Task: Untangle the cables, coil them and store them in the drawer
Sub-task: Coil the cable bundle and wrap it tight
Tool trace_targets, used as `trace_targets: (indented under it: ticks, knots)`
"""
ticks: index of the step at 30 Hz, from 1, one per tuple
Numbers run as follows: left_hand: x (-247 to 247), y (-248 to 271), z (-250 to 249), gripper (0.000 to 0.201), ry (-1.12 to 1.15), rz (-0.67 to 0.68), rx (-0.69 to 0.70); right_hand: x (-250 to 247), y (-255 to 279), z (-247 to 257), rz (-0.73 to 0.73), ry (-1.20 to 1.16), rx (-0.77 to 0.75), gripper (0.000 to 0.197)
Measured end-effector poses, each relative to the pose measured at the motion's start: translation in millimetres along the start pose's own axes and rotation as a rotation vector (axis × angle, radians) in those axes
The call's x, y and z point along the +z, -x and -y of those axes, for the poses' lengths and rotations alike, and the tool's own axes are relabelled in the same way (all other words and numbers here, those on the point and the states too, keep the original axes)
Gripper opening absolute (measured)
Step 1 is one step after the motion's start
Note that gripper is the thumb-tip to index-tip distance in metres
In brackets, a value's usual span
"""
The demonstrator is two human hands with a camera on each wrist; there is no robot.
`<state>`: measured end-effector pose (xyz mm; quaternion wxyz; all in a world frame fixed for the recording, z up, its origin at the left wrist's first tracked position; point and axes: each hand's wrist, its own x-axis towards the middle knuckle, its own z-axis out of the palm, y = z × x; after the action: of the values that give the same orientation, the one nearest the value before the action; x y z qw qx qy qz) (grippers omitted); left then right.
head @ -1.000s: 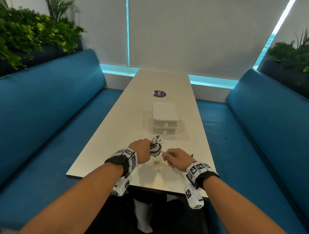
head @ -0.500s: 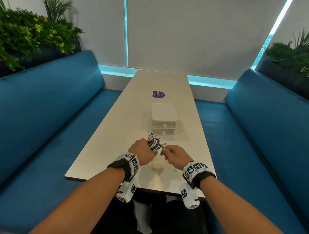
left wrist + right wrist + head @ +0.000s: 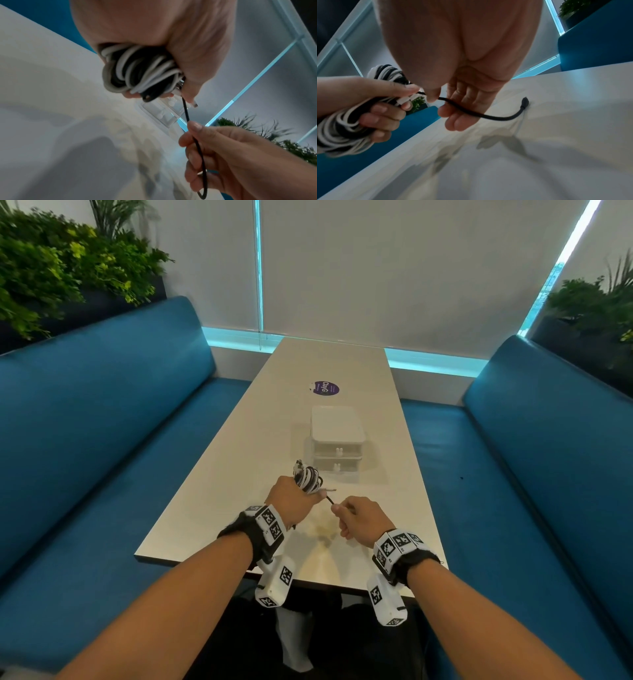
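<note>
Head view: your left hand [image 3: 297, 501] grips the cable bundle [image 3: 308, 479] above the surface [image 3: 219, 491], near the drawer unit [image 3: 337, 446]. Left wrist: bundle clenched, black cable end [image 3: 197, 142] running out. Right wrist: your right hand [image 3: 453, 86] pinches that black end, plug beside the surface.

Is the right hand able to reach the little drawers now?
Probably not yet. The right hand pinches the black cable, which runs taut to the bundle gripped by the left hand. The drawers sit shut just beyond, nothing between.
</note>
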<state>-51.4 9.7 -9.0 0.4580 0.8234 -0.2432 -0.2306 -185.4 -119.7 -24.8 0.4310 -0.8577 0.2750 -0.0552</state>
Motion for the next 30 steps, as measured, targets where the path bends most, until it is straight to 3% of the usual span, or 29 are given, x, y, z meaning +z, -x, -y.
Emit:
trace_targets:
  ticks: [4, 11, 16, 19, 22, 25, 30]
  knots:
    - [-3, -5, -5, 0.035, 0.19, -0.152, -0.049, 0, 4, -2, 0.062, 0.054, -0.054, 0.02]
    - [7, 14, -9, 0.044, 0.282, 0.073, -0.066, 8, 6, 29, 0.082, -0.04, -0.174, 0.016]
    - [11, 20, -3, 0.057, 0.307, 0.152, -0.106, 5, 7, 26, 0.132, 0.051, -0.187, 0.021]
    - [13, 24, -2, 0.045, 0.299, 0.18, -0.094, 6, 10, 23, 0.167, 0.013, -0.166, 0.015]
    - [18, 20, -5, 0.027, 0.295, 0.055, -0.121, 8, 12, 17, 0.118, -0.062, -0.135, 0.008]
    - [20, 18, -9, 0.013, 0.316, -0.045, -0.148, 9, 11, 14, 0.082, -0.133, -0.118, 0.013]
    - [20, 15, -9, 0.01, 0.387, -0.119, -0.156, 8, 7, 8, 0.069, -0.202, -0.118, 0.022]
